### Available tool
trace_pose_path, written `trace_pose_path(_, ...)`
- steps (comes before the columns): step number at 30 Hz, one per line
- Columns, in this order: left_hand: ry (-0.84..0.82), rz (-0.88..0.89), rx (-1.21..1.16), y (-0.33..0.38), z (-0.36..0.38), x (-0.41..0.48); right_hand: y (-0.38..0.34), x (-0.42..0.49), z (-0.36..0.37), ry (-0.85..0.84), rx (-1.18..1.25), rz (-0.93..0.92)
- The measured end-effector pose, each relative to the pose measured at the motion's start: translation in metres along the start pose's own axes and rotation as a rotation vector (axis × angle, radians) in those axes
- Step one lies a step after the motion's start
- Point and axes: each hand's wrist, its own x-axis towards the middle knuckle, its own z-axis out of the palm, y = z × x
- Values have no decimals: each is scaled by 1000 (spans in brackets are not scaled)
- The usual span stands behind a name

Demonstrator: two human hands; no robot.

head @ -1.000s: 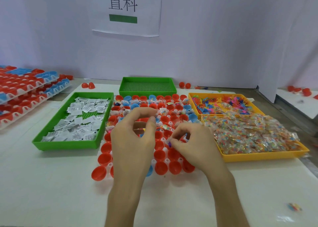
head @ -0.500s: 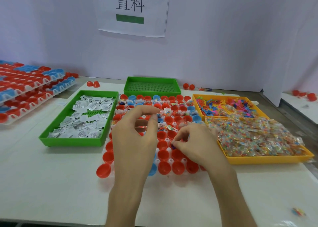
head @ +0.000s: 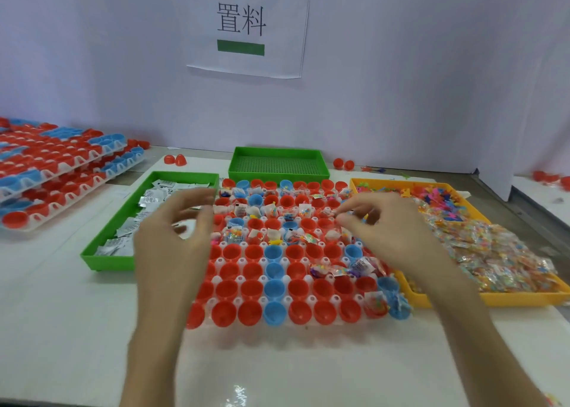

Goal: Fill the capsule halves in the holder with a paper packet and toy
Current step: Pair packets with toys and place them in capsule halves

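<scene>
My hands have parted over the holder (head: pixel 277 325) mid-worktop (head: pixel 61 314). My left hand (head: pixel 172 246) is now by the green tray (head: pixel 108 260) of paper packets (head: pixel 123 243), fingers (head: pixel 197 195) loosely spread and empty, and my right hand (head: pixel 394 240) is nearer the yellow tray (head: pixel 493 300) of toys (head: pixel 493 252) (blur hides whether it pinches anything). I judge this a restock: the near capsule halves (head: pixel 226 289) lie empty.

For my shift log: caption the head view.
Left hand and right hand over the holder; far rows filled, near rows mostly empty.
</scene>
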Motion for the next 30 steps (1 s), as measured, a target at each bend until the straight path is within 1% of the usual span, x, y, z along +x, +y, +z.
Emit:
trace_pose_path(2,-26,-36,216,-23,-16,28,19,20,-16,95,-44,37)
trace_pose_path(4,-125,-116,421,-46,-25,54,49,46,-26,125,-119,123)
trace_pose_path(5,-187,-156,488,-55,-27,64,66,59,-27,76,-199,192)
trace_pose_path(7,-330,-225,611,-68,-24,71,97,76,-22,-132,-356,343)
trace_pose_path(8,-395,-244,684,-72,-21,72,108,81,-19,-203,-378,398)
trace_pose_path(9,-434,-239,747,-75,-17,72,116,83,-16,-225,-372,422)
trace_pose_path(10,-434,-218,773,-77,-13,73,122,85,-13,-201,-361,417)
trace_pose_path(13,-343,-205,682,-78,-9,75,127,91,-5,-94,-363,350)
trace_pose_path(18,-234,-230,605,-80,-12,68,126,88,-2,-10,-326,307)
trace_pose_path(22,-53,-87,673,-74,-6,63,127,82,-2,147,-307,269)
trace_pose_path(24,23,-2,660,-71,-2,65,126,81,-3,201,-297,243)
trace_pose_path(25,55,43,613,-69,0,66,126,81,-4,228,-291,232)
trace_pose_path(27,102,107,436,-62,4,64,124,81,-6,290,-263,211)
trace_pose_path(30,129,131,236,-47,9,58,119,79,-8,383,-160,172)
